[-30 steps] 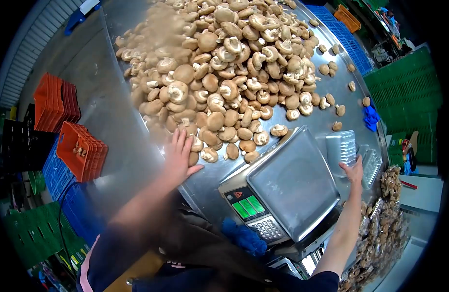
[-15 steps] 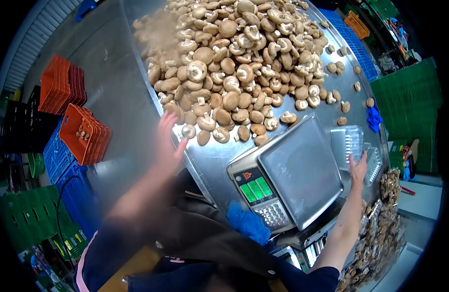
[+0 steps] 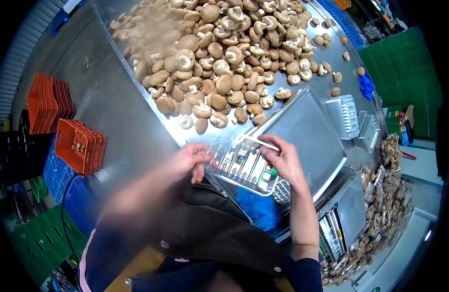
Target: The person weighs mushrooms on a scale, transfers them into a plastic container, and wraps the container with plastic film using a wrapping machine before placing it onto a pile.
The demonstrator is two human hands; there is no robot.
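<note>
Between my hands, a clear plastic tray [image 3: 244,168] is tilted over the front of the weighing scale [image 3: 302,141]. My right hand [image 3: 283,158] pinches its right rim with thumb and fingers. My left hand [image 3: 192,159] is at the tray's left edge, its fingers curled against the plastic and a little blurred. Through the tray I see the scale's display, partly covered. The scale's metal plate is bare. Beyond it lies a big heap of brown mushrooms [image 3: 224,63], the nearest ones close past my left hand.
More clear trays [image 3: 342,117] lie right of the scale. A crumpled blue bag [image 3: 261,207] lies at the table's near edge. Bagged mushrooms [image 3: 380,209] are piled at lower right. Orange crates [image 3: 81,146] stand on the floor at left, beyond the metal table's edge [image 3: 132,73].
My right hand has brought a clear tray from the stack at right leftward over the scale's front. My left hand has moved from beside the mushrooms toward me, to the tray.
</note>
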